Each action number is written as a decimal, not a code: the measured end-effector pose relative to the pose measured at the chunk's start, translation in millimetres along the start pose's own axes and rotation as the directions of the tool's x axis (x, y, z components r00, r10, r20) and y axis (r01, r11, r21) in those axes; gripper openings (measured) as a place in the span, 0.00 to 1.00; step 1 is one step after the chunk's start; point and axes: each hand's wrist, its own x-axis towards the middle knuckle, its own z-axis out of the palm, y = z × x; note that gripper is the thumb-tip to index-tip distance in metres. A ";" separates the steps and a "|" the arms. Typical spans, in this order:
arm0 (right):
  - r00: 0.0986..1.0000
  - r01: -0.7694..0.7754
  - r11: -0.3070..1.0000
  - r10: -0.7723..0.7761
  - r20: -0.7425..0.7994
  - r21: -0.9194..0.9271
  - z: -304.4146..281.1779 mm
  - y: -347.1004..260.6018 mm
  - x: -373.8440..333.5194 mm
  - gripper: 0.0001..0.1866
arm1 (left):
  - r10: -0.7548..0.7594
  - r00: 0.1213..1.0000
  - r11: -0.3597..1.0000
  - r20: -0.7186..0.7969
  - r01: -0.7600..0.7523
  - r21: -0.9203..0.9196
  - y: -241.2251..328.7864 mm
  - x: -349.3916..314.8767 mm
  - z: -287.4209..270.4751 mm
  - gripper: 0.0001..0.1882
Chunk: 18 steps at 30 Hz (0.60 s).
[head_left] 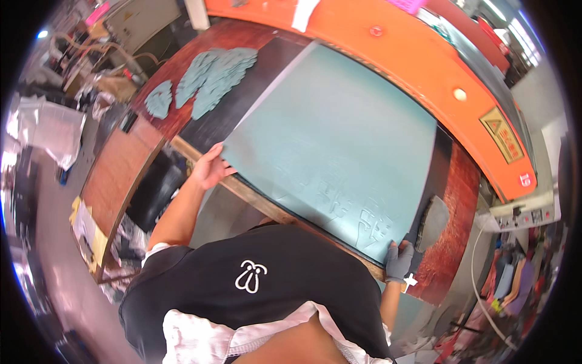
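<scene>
A large teal sheet (339, 127) of smooth material lies across the black board on the worktable, with several pressed or cut outlines along its near edge. My bare left hand (212, 167) holds the sheet's left near corner, with some fingers seen at its edge. At the right near corner, my right hand (399, 261), in a grey fingerless glove, has its fingers closed on the sheet; its thumb is partly hidden. Just beyond that hand rests a dark grey curved block or pad (433, 224).
An orange machine beam (376, 36) spans the far side of the table. Stacks of cut teal pieces (224, 76) lie at the table's far left. A wooden strip (260, 200) runs along the near edge. A brown board (121, 176) stands at the left.
</scene>
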 end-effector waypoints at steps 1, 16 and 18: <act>0.974 0.145 0.988 -0.151 -0.167 -0.048 1.6 -8.7 0.3 0.25 | -0.014 1.000 0.994 -0.003 0.014 -0.104 -8.3 -5.5 9.8 0.21; 0.260 0.855 0.289 -0.957 0.126 0.430 189.6 -329.9 10.8 0.30 | -0.039 0.999 0.979 -0.035 0.031 -0.203 -58.1 16.3 27.8 0.18; 0.375 0.743 0.435 -0.900 0.221 0.510 216.4 -334.3 15.5 0.21 | -0.038 0.999 0.992 -0.015 0.036 -0.122 -60.0 16.0 27.6 0.19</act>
